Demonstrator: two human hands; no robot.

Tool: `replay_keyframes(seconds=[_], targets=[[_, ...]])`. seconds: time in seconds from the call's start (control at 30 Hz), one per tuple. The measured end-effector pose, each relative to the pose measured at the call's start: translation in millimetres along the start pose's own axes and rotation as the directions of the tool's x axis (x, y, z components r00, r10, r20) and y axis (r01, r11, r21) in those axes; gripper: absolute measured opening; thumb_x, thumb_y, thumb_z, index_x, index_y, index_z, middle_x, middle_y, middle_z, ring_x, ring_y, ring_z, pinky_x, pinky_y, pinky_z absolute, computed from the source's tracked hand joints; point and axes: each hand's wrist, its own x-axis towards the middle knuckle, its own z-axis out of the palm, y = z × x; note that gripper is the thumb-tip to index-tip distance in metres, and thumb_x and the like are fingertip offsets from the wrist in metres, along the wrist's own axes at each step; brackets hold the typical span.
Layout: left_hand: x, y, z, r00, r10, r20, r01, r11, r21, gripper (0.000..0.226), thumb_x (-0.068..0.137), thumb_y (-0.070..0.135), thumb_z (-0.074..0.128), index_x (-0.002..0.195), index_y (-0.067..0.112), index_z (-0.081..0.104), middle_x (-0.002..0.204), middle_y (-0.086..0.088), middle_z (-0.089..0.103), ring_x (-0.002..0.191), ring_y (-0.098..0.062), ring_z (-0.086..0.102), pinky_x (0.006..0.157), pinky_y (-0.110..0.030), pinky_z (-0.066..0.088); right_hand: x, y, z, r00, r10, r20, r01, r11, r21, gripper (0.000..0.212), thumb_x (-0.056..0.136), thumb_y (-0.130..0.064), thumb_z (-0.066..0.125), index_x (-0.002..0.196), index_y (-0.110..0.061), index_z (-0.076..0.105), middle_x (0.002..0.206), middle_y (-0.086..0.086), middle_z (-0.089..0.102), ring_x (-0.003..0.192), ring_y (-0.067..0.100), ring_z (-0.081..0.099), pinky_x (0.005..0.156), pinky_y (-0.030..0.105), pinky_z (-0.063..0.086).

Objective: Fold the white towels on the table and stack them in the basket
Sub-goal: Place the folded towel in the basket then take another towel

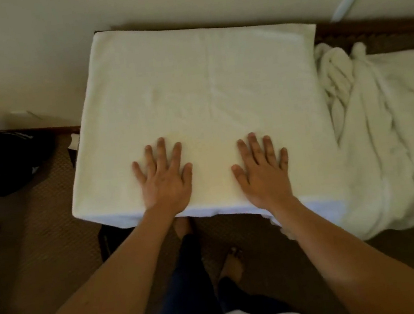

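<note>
- The towel point(205, 98) lies spread flat over the tabletop point(103, 31), covering nearly all of it; only a dark sliver of the tabletop shows at the far left corner. The towel reaches from the far edge to the near edge, where it hangs over slightly, and a faint crease runs from far to near through its middle.
- The pile point(396, 130) of rumpled white towels lies just beside the flat towel on its right, bunched in long folds, touching or nearly touching the flat towel's right edge.
- The left hand point(166, 181) lies palm down on the towel near the near edge, left of the middle; its grip is fully open, fingers straight and spread, pressing the cloth and holding nothing.
- The right hand point(264, 172) lies palm down on the towel near the near edge, right of the middle, well apart from the left hand; its grip is likewise fully open, fingers straight and a little spread, pressing flat on the cloth with nothing held.
- A dark round object point(2, 164) sits on the floor to the left of the tabletop; it is too dim to tell what it is.
- The person's bare feet point(231, 262) stand on the carpet below the near edge.
</note>
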Motion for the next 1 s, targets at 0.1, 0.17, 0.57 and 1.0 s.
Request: replay_keyframes(seconds=[0.1, 0.17, 0.57, 1.0], targets=[[0, 2, 0, 1.000, 0.005, -0.003, -0.005, 1.000, 0.011, 0.065, 0.103, 0.063, 0.012, 0.162, 0.039, 0.003, 0.171, 0.004, -0.013, 0.157, -0.028, -0.012, 0.123, -0.061, -0.006, -23, 74, -11, 0.972, 0.235, -0.001, -0.234, 0.971, 0.055, 0.068, 0.103, -0.063, 0.010, 0.162, -0.035, -0.007, 0.170, -0.008, -0.012, 0.157, 0.026, -0.009, 0.125, 0.057, -0.001], [0, 4, 0, 1.000, -0.001, 0.006, 0.001, 1.000, 0.022, 0.064, 0.103, 0.063, 0.010, 0.162, 0.040, 0.001, 0.171, 0.005, -0.014, 0.157, -0.027, -0.013, 0.123, -0.060, -0.007, -37, 117, -14, 0.913, 0.407, 0.023, -0.404, 0.896, 0.186, 0.069, 0.103, -0.064, 0.013, 0.162, -0.033, -0.002, 0.172, -0.003, 0.000, 0.156, 0.032, 0.007, 0.123, 0.058, 0.011], [1, 10, -2, 0.998, -0.035, 0.052, 0.034, 0.999, 0.030, 0.063, 0.103, 0.060, 0.014, 0.161, 0.039, 0.003, 0.171, 0.004, -0.012, 0.156, -0.028, -0.012, 0.121, -0.065, -0.004, -79, 153, -28, 0.623, 0.632, 0.461, -0.624, 0.046, 0.780, 0.044, 0.101, -0.052, 0.048, 0.112, -0.012, 0.062, 0.107, 0.007, 0.063, 0.096, 0.025, 0.058, 0.084, 0.035, 0.044], [-65, 193, -6, 0.753, 0.658, -0.007, -0.611, 0.695, -0.380, 0.037, 0.097, 0.021, 0.056, 0.133, 0.024, 0.059, 0.154, 0.002, 0.043, 0.134, -0.024, 0.047, 0.112, -0.044, 0.035, -109, 169, -31, 0.634, 0.694, 0.341, -0.575, 0.128, 0.808, 0.036, 0.102, -0.015, 0.052, 0.137, -0.006, 0.055, 0.121, 0.004, 0.058, 0.101, 0.020, 0.052, 0.090, 0.030, 0.042]])
